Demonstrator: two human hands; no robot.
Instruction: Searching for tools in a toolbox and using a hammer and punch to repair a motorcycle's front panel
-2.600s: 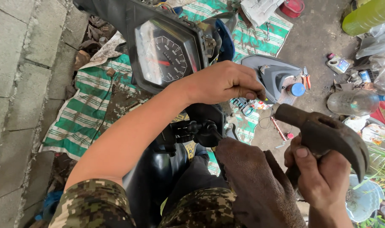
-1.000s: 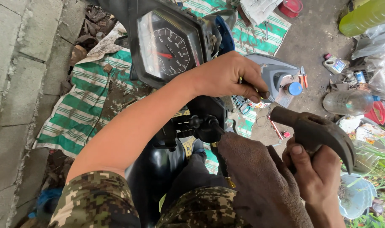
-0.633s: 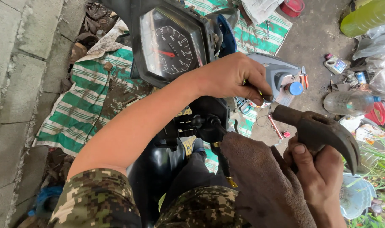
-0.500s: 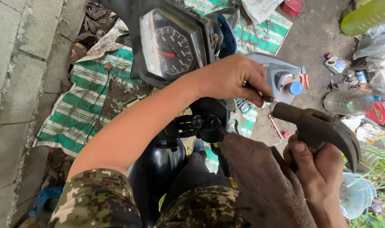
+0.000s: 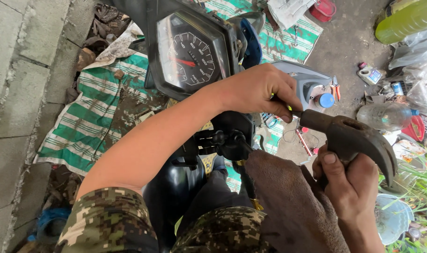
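Green-filled bottle [image 5: 407,19] (capped clear bottle [image 5: 384,116] nearby).

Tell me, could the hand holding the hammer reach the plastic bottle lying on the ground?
Probably not as things stand. The right hand is wrapped around the hammer, so its fingers are busy, and the plastic bottle lies down on the ground, well below and beyond it.

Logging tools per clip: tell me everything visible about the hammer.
The hammer is a claw hammer with a dark, rusty metal head, its curved claw pointing down to the right. The right hand holds it just below the head; the handle is hidden. Its striking face meets a thin tool pinched in the left hand, over a brown rag.
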